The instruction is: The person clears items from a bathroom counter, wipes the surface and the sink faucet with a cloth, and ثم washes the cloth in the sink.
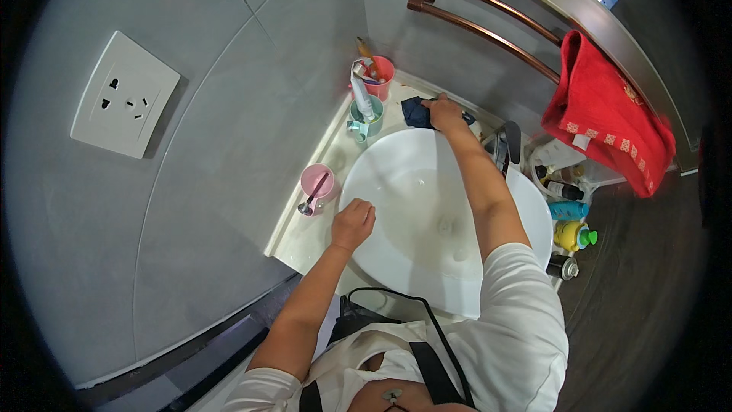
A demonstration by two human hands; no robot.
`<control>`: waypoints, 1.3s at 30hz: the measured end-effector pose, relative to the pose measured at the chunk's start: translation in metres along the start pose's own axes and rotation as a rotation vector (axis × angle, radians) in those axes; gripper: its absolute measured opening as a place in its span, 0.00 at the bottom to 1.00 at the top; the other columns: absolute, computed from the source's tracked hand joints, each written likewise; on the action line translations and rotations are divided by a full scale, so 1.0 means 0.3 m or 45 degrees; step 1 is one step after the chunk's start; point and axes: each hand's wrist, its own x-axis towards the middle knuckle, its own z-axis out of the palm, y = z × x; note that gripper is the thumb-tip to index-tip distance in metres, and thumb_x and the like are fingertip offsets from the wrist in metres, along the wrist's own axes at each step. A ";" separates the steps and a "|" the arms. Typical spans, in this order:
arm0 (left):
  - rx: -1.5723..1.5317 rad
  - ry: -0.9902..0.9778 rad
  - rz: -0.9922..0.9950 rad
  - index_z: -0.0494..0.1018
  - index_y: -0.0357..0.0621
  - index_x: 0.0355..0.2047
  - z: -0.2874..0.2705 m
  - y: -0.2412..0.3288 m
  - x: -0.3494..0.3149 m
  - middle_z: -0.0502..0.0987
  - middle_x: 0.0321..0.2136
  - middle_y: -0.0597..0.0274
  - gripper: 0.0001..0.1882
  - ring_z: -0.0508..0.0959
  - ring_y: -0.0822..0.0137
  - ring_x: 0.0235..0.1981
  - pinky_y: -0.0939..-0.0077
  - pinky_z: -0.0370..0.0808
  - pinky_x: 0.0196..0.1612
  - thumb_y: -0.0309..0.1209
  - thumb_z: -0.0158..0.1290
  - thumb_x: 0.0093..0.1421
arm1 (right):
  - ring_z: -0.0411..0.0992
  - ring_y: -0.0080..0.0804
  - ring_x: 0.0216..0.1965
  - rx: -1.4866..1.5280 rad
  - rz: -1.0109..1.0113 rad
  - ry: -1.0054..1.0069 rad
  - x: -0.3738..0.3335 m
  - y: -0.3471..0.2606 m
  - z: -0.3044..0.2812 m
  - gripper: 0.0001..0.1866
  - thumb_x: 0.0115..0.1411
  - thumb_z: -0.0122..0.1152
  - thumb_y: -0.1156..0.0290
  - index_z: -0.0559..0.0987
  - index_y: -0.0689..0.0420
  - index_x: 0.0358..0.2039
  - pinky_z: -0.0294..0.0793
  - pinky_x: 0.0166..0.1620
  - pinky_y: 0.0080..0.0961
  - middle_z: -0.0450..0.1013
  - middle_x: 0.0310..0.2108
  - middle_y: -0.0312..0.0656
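My right hand (444, 113) reaches over the white washbasin (389, 259) to the counter behind it. Its fingers close on a crumpled dark blue cloth (415, 112), and part of that cloth shows on the hand's far side too. Above the basin's left rim, my left hand (354, 223) is curled into a loose fist with nothing visible in it. Close beside it on the counter stands a pink cup (314, 180) with a dark-handled brush or spoon-like tool leaning in it. A little shallow water seems to lie in the basin.
In the back corner are a green cup (366, 117) with a white tube and a red cup (383, 76) with brushes. The tap (501, 149) rises behind my right forearm. Bottles (570, 235) line the right side. A red towel (602, 114) hangs from a copper-coloured rail (488, 27).
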 end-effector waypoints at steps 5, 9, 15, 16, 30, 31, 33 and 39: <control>0.014 0.034 0.035 0.69 0.45 0.23 0.000 0.006 0.013 0.71 0.23 0.63 0.02 0.73 0.61 0.21 0.71 0.72 0.23 0.28 0.51 0.50 | 0.69 0.44 0.44 0.159 0.178 0.333 0.099 -0.098 0.056 0.18 0.55 0.47 0.68 0.68 0.51 0.48 0.70 0.45 0.32 0.63 0.45 0.50; -0.001 -0.037 -0.029 0.70 0.45 0.24 -0.004 -0.001 0.007 0.71 0.24 0.62 0.03 0.73 0.60 0.22 0.70 0.72 0.24 0.29 0.51 0.50 | 0.70 0.42 0.42 0.179 0.117 0.411 0.138 -0.159 0.043 0.15 0.56 0.46 0.67 0.70 0.50 0.45 0.72 0.42 0.32 0.65 0.41 0.49; 0.072 -0.060 0.001 0.70 0.45 0.23 0.000 -0.002 0.009 0.71 0.24 0.63 0.02 0.73 0.61 0.21 0.71 0.72 0.23 0.28 0.52 0.49 | 0.70 0.39 0.43 0.069 -0.019 0.347 0.163 -0.153 0.002 0.15 0.55 0.47 0.65 0.72 0.46 0.44 0.70 0.44 0.30 0.68 0.43 0.46; 0.054 -0.053 -0.001 0.70 0.44 0.24 0.001 -0.004 0.007 0.71 0.24 0.62 0.02 0.73 0.61 0.21 0.70 0.72 0.23 0.27 0.52 0.49 | 0.70 0.38 0.44 0.072 -0.024 0.301 0.165 -0.145 0.000 0.16 0.55 0.46 0.65 0.72 0.46 0.44 0.70 0.44 0.31 0.68 0.44 0.45; 0.120 -0.045 0.057 0.70 0.44 0.24 0.011 -0.007 0.012 0.71 0.22 0.62 0.03 0.73 0.62 0.19 0.71 0.71 0.23 0.27 0.52 0.49 | 0.69 0.38 0.45 0.319 0.352 0.121 -0.021 0.053 0.058 0.16 0.53 0.50 0.64 0.74 0.44 0.44 0.69 0.45 0.32 0.70 0.44 0.44; 0.103 -0.055 0.036 0.70 0.44 0.24 0.012 -0.005 0.011 0.71 0.23 0.63 0.03 0.73 0.62 0.19 0.71 0.71 0.23 0.28 0.52 0.49 | 0.70 0.38 0.45 0.331 0.367 0.103 -0.025 0.056 0.051 0.16 0.52 0.51 0.65 0.74 0.46 0.43 0.70 0.44 0.32 0.70 0.44 0.45; 0.083 -0.072 0.006 0.70 0.44 0.23 0.009 0.001 0.013 0.70 0.23 0.62 0.03 0.73 0.61 0.20 0.70 0.71 0.23 0.28 0.51 0.50 | 0.70 0.39 0.43 0.366 0.201 0.333 -0.035 0.060 0.032 0.17 0.52 0.53 0.64 0.73 0.46 0.44 0.71 0.42 0.33 0.70 0.43 0.46; 0.104 -0.069 0.008 0.68 0.44 0.22 -0.001 0.015 0.023 0.69 0.22 0.62 0.04 0.72 0.59 0.21 0.68 0.72 0.23 0.29 0.51 0.50 | 0.64 0.40 0.48 0.211 0.045 0.533 0.018 -0.087 -0.003 0.26 0.49 0.58 0.56 0.67 0.43 0.50 0.69 0.43 0.36 0.64 0.45 0.44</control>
